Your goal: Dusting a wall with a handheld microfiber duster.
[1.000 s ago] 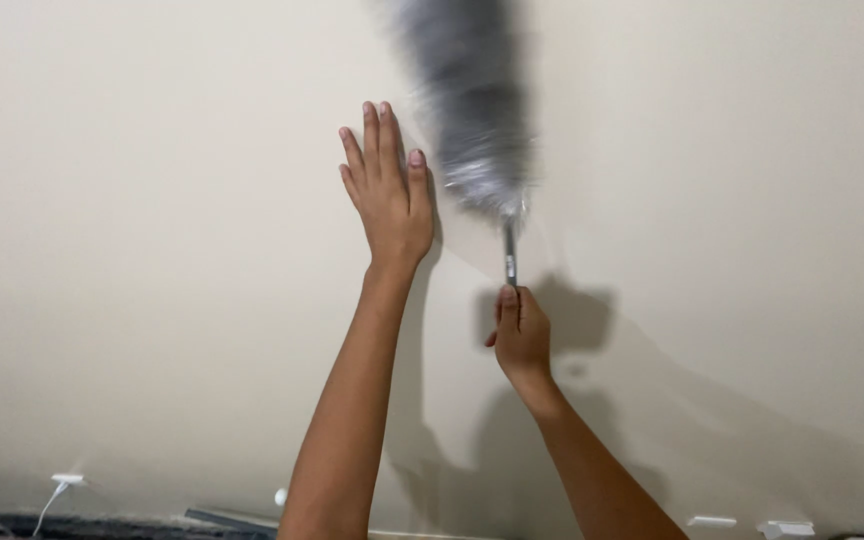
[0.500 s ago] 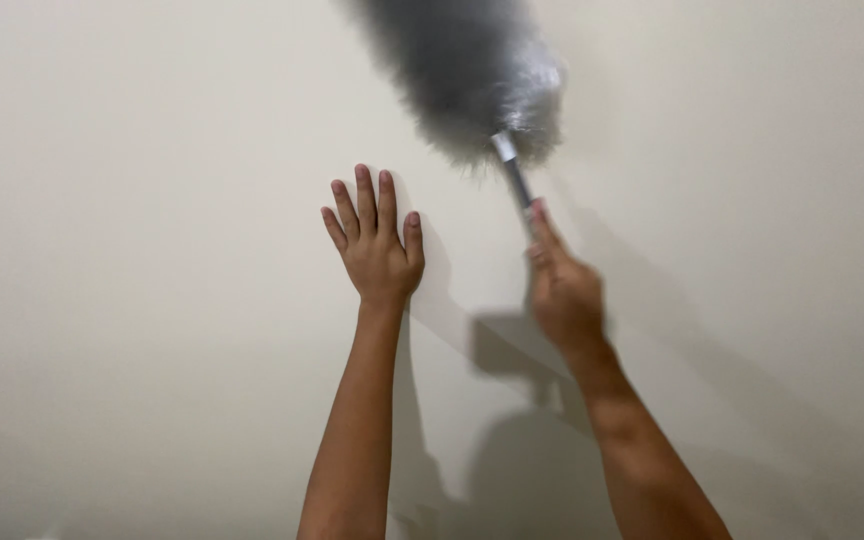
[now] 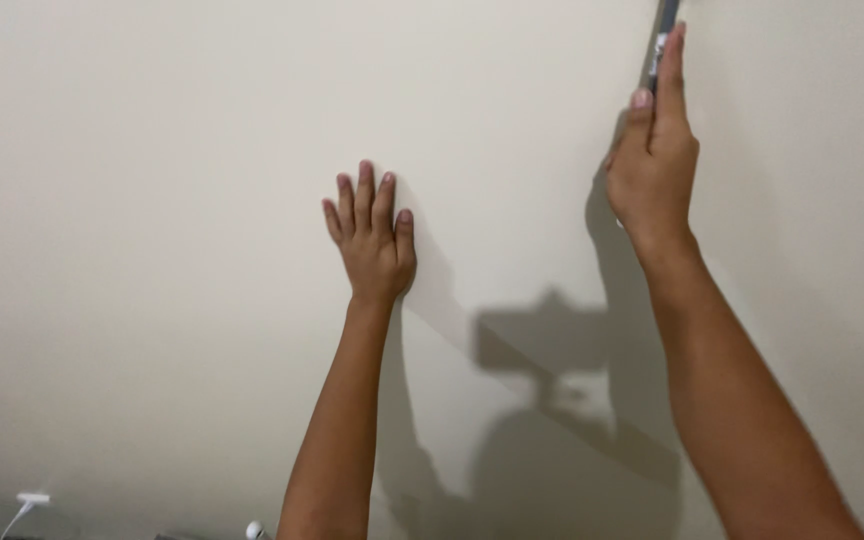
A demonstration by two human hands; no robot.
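My left hand (image 3: pixel 374 238) lies flat against a plain cream wall (image 3: pixel 152 200), fingers together and pointing up, holding nothing. Higher up on the right, my right hand (image 3: pixel 655 160) is raised and closed around the thin grey handle of a duster (image 3: pixel 661 40). Only a short piece of the handle shows above my fingers. The fluffy grey head of the duster is out of view above the top edge. Both forearms reach up from the bottom of the view.
Shadows of my arms and head fall on the wall (image 3: pixel 552 400) between the two arms. A white plug with a cable (image 3: pixel 32 499) sits at the bottom left, and a small white round object (image 3: pixel 253 529) shows at the bottom edge.
My right hand has risen up and to the right with the duster, carrying its fluffy head out of view. My left hand stays flat on the wall.
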